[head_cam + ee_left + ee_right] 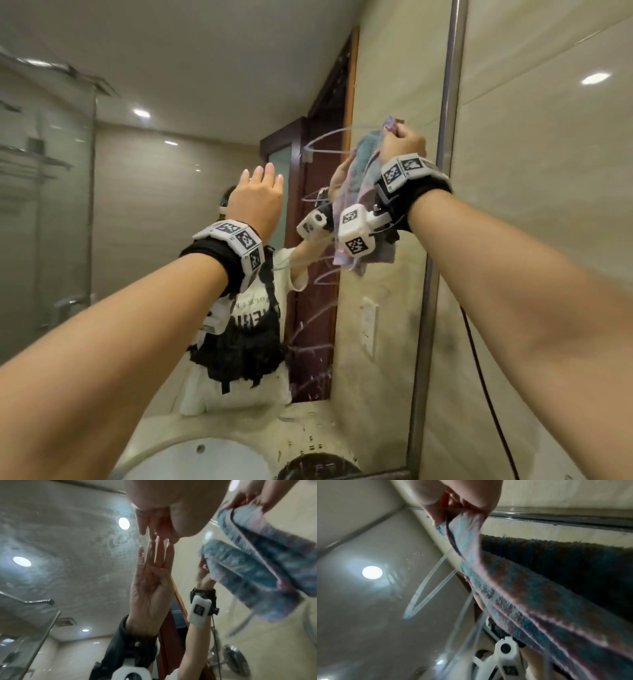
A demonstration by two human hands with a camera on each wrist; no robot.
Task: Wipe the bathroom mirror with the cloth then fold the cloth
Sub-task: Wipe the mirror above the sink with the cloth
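Observation:
The bathroom mirror fills the head view, and a metal frame strip bounds it on the right. My right hand grips a bunched blue and pink cloth high up near that strip, against the glass; the cloth hangs down past the wrist. In the right wrist view the fingers pinch the cloth's top edge. My left hand is raised left of the cloth, fingers straight. Its fingertips touch the mirror and meet their reflection. It holds nothing.
Thin white curved streaks run down the glass left of the cloth. A tiled wall stands right of the frame, and a black cable hangs along it. The glass reflects a white basin and a glass shower screen.

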